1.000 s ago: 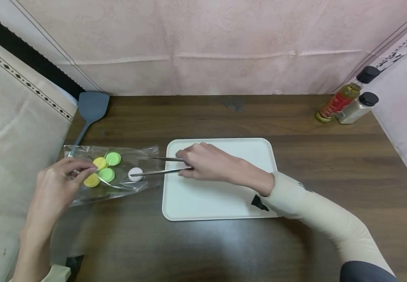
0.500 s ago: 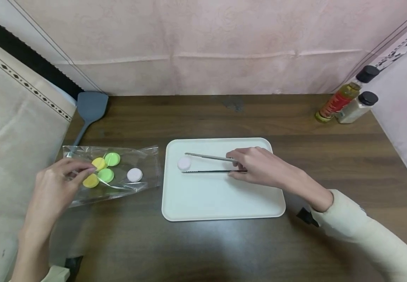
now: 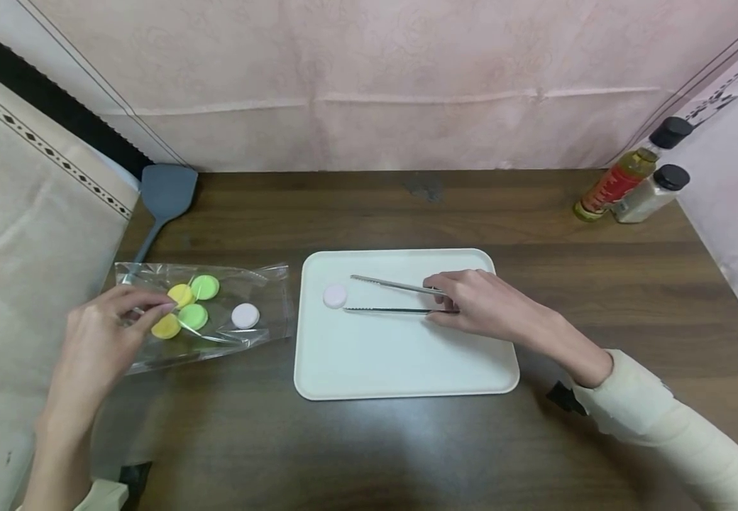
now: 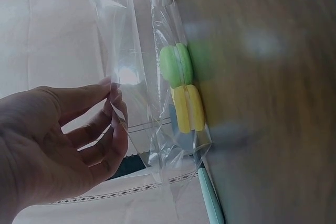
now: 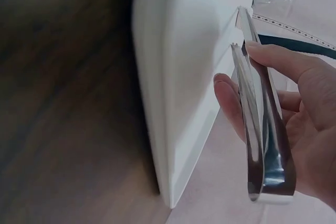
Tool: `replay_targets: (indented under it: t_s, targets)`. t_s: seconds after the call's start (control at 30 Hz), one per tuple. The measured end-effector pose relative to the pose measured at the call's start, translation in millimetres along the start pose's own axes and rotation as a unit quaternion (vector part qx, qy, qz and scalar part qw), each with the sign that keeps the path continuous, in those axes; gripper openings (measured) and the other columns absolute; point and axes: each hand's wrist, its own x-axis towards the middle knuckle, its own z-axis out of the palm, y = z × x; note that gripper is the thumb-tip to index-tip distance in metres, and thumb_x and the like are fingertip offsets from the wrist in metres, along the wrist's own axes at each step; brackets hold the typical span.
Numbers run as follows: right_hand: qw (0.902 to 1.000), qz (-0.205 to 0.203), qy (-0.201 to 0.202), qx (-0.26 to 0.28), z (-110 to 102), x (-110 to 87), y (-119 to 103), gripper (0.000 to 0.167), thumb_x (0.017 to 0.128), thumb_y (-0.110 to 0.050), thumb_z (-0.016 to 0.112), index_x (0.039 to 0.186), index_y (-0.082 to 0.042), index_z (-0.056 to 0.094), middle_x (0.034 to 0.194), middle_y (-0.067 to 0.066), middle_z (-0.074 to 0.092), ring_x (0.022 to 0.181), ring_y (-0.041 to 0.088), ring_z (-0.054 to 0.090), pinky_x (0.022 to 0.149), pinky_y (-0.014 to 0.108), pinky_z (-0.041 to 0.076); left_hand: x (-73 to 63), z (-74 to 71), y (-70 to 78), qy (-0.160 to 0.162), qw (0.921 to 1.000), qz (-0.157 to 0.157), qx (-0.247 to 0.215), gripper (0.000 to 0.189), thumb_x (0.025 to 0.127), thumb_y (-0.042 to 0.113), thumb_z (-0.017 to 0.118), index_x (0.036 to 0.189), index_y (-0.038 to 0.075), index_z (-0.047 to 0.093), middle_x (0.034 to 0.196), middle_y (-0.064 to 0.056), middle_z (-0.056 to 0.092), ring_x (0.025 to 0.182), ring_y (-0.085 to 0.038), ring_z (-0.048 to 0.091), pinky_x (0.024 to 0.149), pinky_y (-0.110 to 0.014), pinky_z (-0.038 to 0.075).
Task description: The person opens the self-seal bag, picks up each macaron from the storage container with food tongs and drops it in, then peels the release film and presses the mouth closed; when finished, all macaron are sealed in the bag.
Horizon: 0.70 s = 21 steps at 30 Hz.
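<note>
Left of the tray, the left hand pinches the bag, likely steadying it; above the tray, the right hand grips spread tongs.

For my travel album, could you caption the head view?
Left grip pinches a clear bag of colourful discs; right grip holds metal tongs over a white tray bearing one pale disc.

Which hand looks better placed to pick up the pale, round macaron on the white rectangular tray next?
Probably the right hand: it holds silver metal tongs, spread apart, tips near the pale macaron over the white tray. The left hand is farther away, pinching the clear plastic bag.
</note>
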Motion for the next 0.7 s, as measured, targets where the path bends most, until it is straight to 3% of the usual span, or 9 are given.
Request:
replay_targets:
  t_s: [0.3,0.47,0.7]
  targets:
    - [0.9999,0.01,-0.002,0.011,11,2.6,-8,0.029,0.092,-0.018,0.091,0.109,-0.005,0.072,0.073,-0.009,0.049,0.065,0.004,0.043,0.062,0.024,0.041,1.1,0.8,-2.0,0.003,1.0,0.0,-0.001,0.011,0.085,-0.005,0.089,0.093,0.0,0.084,0.095,-0.019,0.08,0.095,0.037,0.036,0.076,-0.022,0.041]
    - [0.9998,-0.006,0.0,0.019,18,6.9,-16,0.023,0.095,-0.016,0.089,0.098,-0.007,0.068,0.069,-0.009,0.043,0.062,0.002,0.038,0.059,0.022,0.037,-0.2,0.1,-1.5,-0.003,1.0,-0.008,-0.002,0.009,0.087,-0.003,0.089,0.094,0.0,0.084,0.097,-0.019,0.08,0.094,0.036,0.037,0.077,-0.021,0.042]
    - [0.9994,-0.029,0.009,0.017,22,9.5,-24,0.034,0.097,-0.013,0.085,0.082,-0.014,0.054,0.067,-0.013,0.036,0.06,0.001,0.032,0.057,0.022,0.029,0.4,-0.1,-0.6,-0.005,0.9999,-0.011,0.0,0.009,0.088,-0.002,0.089,0.095,0.0,0.084,0.098,-0.019,0.079,0.092,0.035,0.037,0.074,-0.019,0.041]
